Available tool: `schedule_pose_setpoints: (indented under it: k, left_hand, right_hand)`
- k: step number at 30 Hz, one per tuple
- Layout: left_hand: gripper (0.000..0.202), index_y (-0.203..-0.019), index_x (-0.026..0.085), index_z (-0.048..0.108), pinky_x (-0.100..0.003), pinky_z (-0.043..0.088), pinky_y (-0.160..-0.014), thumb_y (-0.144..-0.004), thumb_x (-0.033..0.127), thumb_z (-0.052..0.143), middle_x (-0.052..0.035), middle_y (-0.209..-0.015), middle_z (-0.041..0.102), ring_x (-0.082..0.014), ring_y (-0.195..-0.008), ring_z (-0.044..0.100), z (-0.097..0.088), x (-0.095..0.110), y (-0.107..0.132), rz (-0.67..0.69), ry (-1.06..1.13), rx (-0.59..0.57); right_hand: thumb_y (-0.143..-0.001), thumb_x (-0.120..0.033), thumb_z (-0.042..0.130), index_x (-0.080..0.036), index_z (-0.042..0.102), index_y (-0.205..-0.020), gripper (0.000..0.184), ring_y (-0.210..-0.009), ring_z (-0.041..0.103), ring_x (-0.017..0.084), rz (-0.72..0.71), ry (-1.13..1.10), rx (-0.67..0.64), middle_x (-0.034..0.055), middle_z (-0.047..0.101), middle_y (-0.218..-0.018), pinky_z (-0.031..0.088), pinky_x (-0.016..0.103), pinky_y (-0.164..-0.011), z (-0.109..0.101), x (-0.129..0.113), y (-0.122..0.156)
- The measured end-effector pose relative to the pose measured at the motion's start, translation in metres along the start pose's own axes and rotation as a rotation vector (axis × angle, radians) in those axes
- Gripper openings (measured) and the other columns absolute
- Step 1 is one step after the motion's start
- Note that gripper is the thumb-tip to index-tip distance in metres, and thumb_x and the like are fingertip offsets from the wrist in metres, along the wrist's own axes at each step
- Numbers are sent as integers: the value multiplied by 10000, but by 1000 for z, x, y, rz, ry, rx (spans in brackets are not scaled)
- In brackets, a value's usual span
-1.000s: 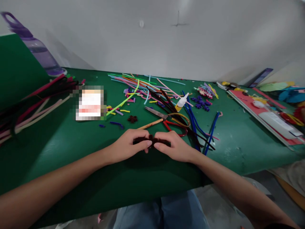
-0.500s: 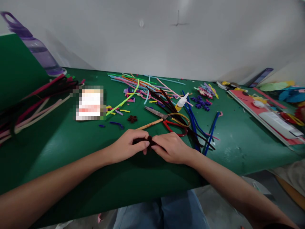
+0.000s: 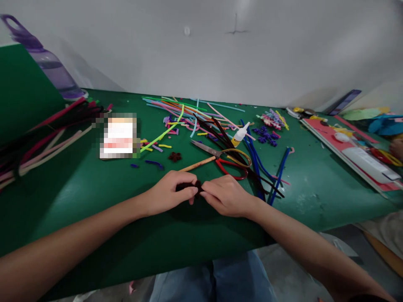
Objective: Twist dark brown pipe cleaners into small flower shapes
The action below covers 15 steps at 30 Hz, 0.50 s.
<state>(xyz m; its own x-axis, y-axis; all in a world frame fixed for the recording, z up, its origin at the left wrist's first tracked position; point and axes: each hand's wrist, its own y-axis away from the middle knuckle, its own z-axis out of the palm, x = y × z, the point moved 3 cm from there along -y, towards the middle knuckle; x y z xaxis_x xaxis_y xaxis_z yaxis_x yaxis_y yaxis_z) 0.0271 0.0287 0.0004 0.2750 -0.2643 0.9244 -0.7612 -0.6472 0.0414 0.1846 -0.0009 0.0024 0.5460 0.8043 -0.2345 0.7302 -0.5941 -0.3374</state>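
Between my fingertips, just above the green table near its front, is a dark brown pipe cleaner (image 3: 197, 185), bent into a small bunched shape. My left hand (image 3: 171, 191) pinches it from the left, thumb on the near side. From the other side my right hand (image 3: 225, 193) grips it with thumb and forefinger; part of it is hidden under the fingers. Beyond my hands lie scissors (image 3: 217, 154) with one gold and one red handle loop, and a thin wooden stick (image 3: 198, 164). A small brown pipe-cleaner flower (image 3: 175, 156) rests to their left.
Coloured pipe cleaners (image 3: 176, 109) and cut bits are heaped at the back, beside a glue bottle (image 3: 240, 134). Purple flowers (image 3: 266, 135) lie farther right. A red board (image 3: 340, 144) holds a white tube. At left stand a purple water bottle (image 3: 59, 73) and a pipe-cleaner bundle (image 3: 47, 138).
My hands stay almost in place, still pinching the brown pipe cleaner. At the far right edge, part of what looks like another person's hand has come into view.
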Motion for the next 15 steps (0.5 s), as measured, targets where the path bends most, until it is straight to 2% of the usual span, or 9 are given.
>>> schedule_pose_setpoints:
  k: [6,11,15]
  left_hand:
    - [199,-697,135,553,-225,428,-608,-838,229,448,-11,-656,589,-134,-629,573,-1,2,-1,7,-1,3]
    - [188,-680,150,525,-218,431,-620,-837,233,463,1,-647,600,-129,-639,578,-2,3,-1,1,-12,41]
    - [172,-712,152,538,-216,431,-620,-845,240,472,4,-651,601,-126,-635,576,-1,5,-1,-7,-29,33]
  right_hand:
    - [-916,-230,390,-176,476,-691,247,-495,394,107,34,-79,2,-32,460,-547,226,277,-527,0,0,0]
    - [-934,-258,356,-175,501,-825,199,-577,445,106,226,-375,-37,-17,504,-658,293,236,-564,-4,7,-1]
    - [-968,-295,290,-177,439,-699,330,-528,393,87,371,-627,-40,-42,428,-574,306,216,-546,-7,10,-3]
